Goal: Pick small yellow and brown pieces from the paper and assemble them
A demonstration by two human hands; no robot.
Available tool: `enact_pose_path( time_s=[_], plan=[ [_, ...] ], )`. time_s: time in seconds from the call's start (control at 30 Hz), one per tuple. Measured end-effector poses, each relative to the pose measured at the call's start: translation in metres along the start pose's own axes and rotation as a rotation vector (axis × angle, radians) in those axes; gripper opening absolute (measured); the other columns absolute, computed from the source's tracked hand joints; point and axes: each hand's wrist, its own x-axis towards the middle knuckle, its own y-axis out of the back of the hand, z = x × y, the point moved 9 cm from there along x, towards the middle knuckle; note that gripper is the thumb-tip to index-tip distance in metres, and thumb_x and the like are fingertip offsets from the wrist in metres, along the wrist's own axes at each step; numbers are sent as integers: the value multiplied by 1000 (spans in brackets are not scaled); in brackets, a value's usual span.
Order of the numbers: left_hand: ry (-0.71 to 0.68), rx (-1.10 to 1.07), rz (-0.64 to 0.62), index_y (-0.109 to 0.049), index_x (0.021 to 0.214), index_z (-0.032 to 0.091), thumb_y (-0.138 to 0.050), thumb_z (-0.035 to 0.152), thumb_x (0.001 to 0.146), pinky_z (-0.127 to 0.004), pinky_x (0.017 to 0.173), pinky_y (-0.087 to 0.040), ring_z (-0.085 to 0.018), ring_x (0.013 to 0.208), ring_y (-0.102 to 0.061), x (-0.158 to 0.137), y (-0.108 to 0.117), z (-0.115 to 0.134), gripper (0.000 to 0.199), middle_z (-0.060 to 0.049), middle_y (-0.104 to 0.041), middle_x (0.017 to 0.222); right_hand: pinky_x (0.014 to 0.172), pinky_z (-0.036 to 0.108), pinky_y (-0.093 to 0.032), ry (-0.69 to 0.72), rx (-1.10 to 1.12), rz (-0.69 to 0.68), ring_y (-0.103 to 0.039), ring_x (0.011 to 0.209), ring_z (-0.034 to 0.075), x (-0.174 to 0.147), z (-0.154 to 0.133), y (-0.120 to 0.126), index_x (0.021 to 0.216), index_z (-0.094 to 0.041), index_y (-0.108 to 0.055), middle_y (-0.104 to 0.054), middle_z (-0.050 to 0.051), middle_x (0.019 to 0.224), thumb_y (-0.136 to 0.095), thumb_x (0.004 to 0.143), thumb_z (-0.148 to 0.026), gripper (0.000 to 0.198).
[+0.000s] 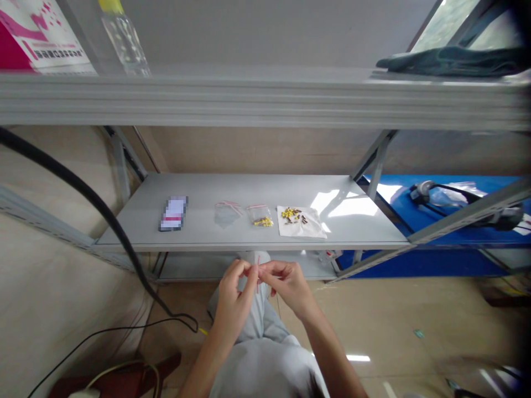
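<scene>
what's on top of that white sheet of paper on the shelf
On the white sheet lies a loose scatter of small yellow pieces and darker brown pieces. Too small to identify; nothing shows what lies under the sheet.

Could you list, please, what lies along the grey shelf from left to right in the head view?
Blurred dark card → empty clear zip bag → small zip bag holding yellow bits → white sheet bearing yellow and brown bits.

Flat item (173, 213) on the shelf (232, 235) — blurred out, unreadable.
</scene>
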Motion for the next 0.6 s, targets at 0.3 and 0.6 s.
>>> enact_pose_path(
  time_s=[0.3,0.6],
  plan=[
    [-12,91,5,-48,65,17,-49,36,87,-22,69,-37,-12,69,-50,3,-2,-6,29,2,-50,67,40,15,-39,27,-144,76,-54,52,9,2,-7,5,72,-14,-73,-67,3,65,-69,71,-42,28],
    [-20,52,-5,-48,63,17,-41,30,90,-22,65,-36,-12,68,-49,7,0,-10,31,0,-48,67,43,17,-40,18,-163,34,-56,54,10,2,-6,4,73,-16,-72,-68,3,66,-69,72,-40,25]
  ],
)
